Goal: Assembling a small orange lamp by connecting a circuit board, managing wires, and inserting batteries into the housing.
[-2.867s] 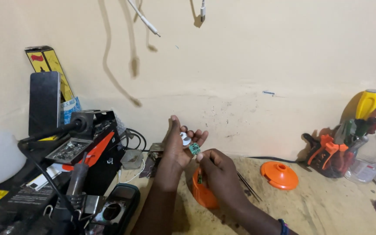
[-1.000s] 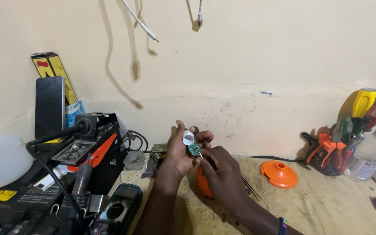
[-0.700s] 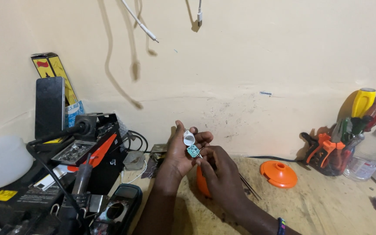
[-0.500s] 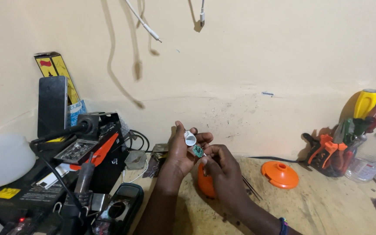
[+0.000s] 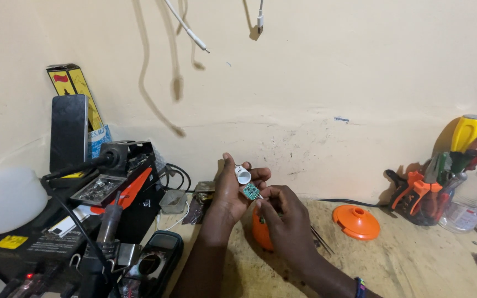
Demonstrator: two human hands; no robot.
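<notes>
My left hand [image 5: 231, 192] is raised over the workbench and holds a small white cap-shaped part [image 5: 242, 175] between thumb and fingers. A tiny green circuit board [image 5: 251, 191] sits just below that part, pinched between both hands. My right hand [image 5: 284, 215] grips the board's lower edge with its fingertips. Behind my right hand an orange rounded housing [image 5: 260, 234] rests on the bench, mostly hidden.
An orange cone-shaped cover [image 5: 356, 221] lies to the right. A holder with pliers and screwdrivers [image 5: 436, 184] and a plastic bottle [image 5: 473, 198] stand at far right. A soldering station [image 5: 67, 221], multimeter [image 5: 153, 264] and dark phone [image 5: 68, 132] crowd the left. Tweezers [image 5: 321, 241] lie near my wrist.
My hands stay together at the same spot; the fingers shifted slightly around the white part and green board. The camera view drifted a little.
</notes>
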